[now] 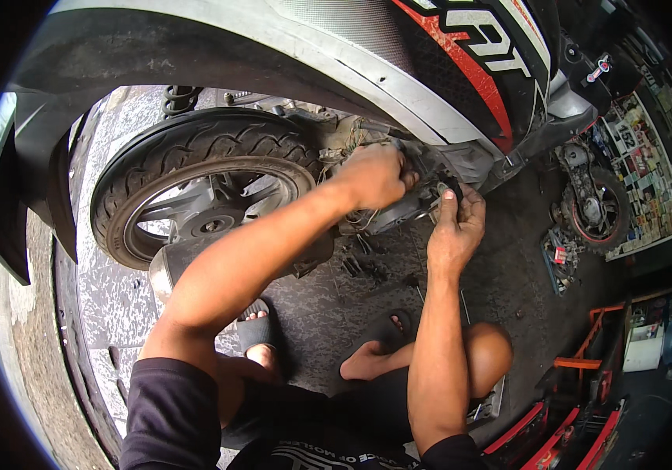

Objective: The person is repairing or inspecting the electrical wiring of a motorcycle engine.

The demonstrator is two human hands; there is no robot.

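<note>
Your left hand (375, 176) is curled, knuckles up, pressing into the grey engine casing (398, 210) of the black, white and red scooter (461, 70), just behind the black rubber rear tyre (187, 153). Your right hand (455, 223) sits just beside it, fingers pinching a small dark part (452, 190) against that same casing. Loose dark bolts (363, 266) lie on the floor below.

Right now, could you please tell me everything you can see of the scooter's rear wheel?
The rear wheel is a black treaded rubber tyre on a dark spoked rim with a round hub. It stands on the grey paved floor, mounted under the scooter's white and black bodywork. A grey exhaust muffler crosses its lower part. The left hand works beside it, apparently not touching the tyre.
</note>
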